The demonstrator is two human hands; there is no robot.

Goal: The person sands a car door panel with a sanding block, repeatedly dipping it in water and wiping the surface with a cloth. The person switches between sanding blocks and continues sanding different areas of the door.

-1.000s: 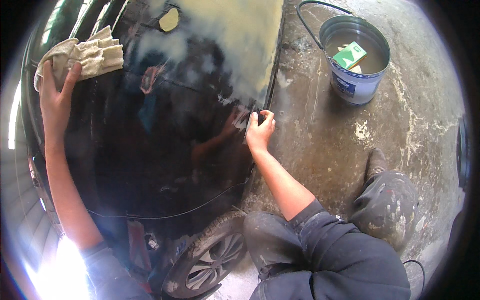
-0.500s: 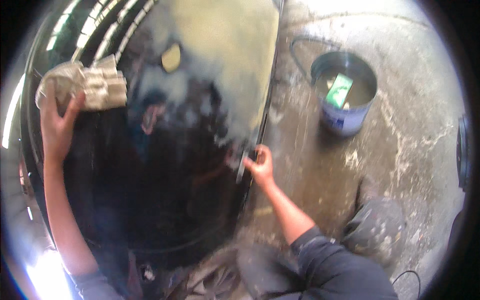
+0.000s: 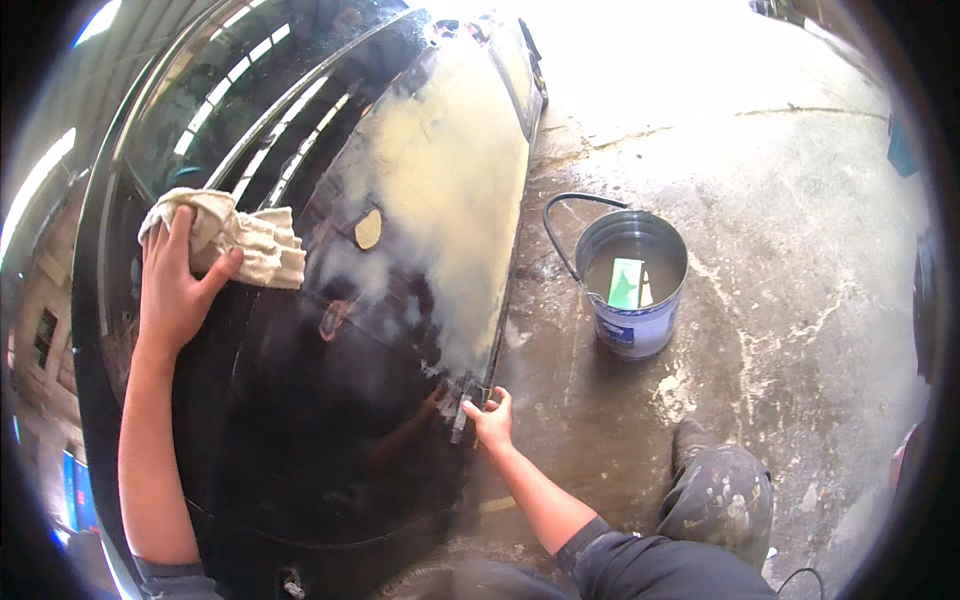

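My left hand [image 3: 178, 285] is closed round a crumpled, off-white ribbed cloth [image 3: 250, 235], which rests against the glossy black car body panel [image 3: 300, 420]. Along the panel's right edge, my right hand [image 3: 490, 415] has its thumb on a thin grey strip [image 3: 461, 424], with the fingers bent behind it. What kind of strip this is cannot be made out. Between the hands, a large pale yellow filled area [image 3: 450, 190] with cloudy grey borders covers the panel's right part. Left of it sit a small yellow patch [image 3: 368, 229] and a reddish mark [image 3: 335, 320].
On the wet, stained concrete floor [image 3: 800, 300] right of the panel stands a blue bucket [image 3: 640, 325] with murky water and its handle raised. A green and white rectangular item [image 3: 626, 283] is inside it. My paint-spotted trouser leg [image 3: 725, 490] shows at lower right.
The view has shifted, so the panel's far end now shows and the bucket appears lower and further left. Both hands stay on the panel, the left still with the cloth.
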